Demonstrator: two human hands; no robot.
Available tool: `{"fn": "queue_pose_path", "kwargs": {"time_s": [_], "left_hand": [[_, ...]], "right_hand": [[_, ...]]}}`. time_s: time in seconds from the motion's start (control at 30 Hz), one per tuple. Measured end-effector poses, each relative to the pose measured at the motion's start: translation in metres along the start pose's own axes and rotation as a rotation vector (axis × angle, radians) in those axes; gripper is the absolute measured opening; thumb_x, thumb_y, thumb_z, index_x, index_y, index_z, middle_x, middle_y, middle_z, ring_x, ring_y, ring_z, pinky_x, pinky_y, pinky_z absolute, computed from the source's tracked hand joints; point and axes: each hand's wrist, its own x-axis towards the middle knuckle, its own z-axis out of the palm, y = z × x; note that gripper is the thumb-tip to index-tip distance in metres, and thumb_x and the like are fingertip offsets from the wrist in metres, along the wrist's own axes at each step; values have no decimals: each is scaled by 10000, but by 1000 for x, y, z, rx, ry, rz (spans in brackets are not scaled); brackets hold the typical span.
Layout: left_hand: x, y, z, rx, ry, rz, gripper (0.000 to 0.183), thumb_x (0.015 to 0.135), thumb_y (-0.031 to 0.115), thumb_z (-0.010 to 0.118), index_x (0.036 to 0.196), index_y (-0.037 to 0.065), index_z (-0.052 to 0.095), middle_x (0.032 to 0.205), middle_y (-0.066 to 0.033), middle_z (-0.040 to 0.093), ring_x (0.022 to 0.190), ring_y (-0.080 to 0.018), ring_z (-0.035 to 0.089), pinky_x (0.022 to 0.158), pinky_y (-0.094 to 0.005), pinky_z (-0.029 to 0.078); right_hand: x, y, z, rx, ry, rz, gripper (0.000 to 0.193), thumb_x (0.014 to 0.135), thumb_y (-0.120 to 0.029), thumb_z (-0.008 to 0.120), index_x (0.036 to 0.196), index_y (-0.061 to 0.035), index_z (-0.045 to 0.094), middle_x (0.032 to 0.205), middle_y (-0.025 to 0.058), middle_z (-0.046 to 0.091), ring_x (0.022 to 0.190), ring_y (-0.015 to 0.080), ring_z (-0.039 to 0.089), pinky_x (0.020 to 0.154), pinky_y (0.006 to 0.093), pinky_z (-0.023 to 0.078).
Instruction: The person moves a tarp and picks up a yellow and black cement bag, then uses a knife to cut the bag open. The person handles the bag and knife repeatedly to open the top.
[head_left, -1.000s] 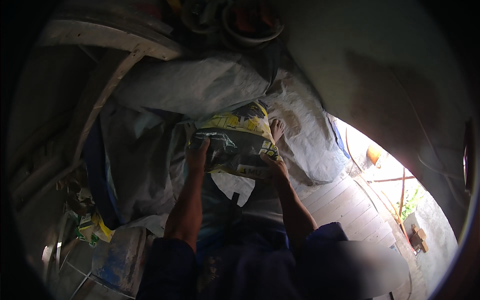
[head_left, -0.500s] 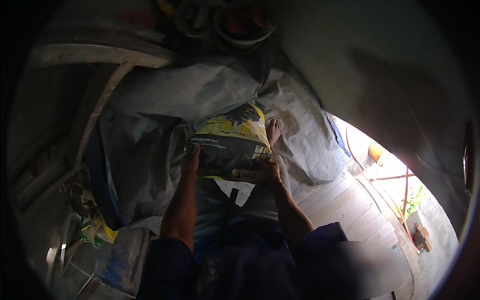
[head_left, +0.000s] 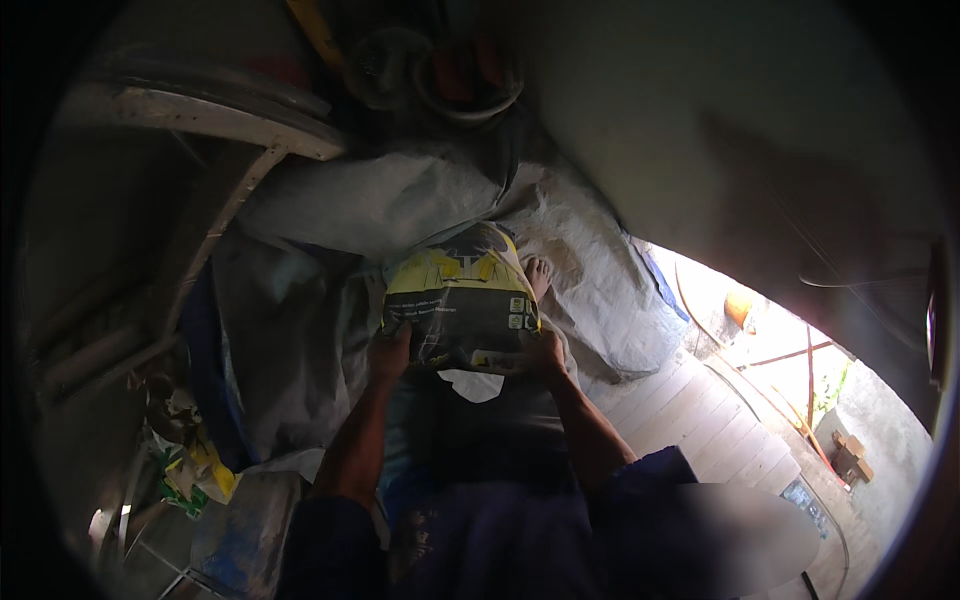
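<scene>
At the near corners of the black-and-yellow bag (head_left: 460, 302), the left hand (head_left: 390, 353) and right hand (head_left: 545, 355) grip it; it stretches away from both.

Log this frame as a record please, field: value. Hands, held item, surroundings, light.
held_item: black-and-yellow printed, plastic-looking bag
left_hand: bare left hand, gripping the bag's near left corner
right_hand: bare right hand, gripping its near right corner
foot: bare foot, right of the bag
sheet: crumpled grey tarpaulin-like sheet, beyond and beside the bag
floor: pale plank-like floor, lower right
top: round bowl with red items, shadowed
light: dim; bright patch at right
unclear: what supports the bag
</scene>
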Motion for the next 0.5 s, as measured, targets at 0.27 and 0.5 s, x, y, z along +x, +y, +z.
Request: {"fn": "queue_pose_path", "kwargs": {"time_s": [0.27,0.5], "left_hand": [[7,47,-43,132,-114,228,548,910,497,566,1015,-24,698,915,-272,712,874,-477,682,818,-534,531],[-15,107,-98,97,-166,246,625,887,573,578,813,-32,719,840,-280,699,882,-454,692,813,-535,534]], "right_hand": [[18,-14,-35,21,-26,-5,391,868,-289,724,1139,-9,686,911,116,724,796,199,671,711,388,522],[-38,-2,-64,646,-221,221,239,939,-157,680,1109,5,722,950,71,718,764,162,682,663,314,545]]}}
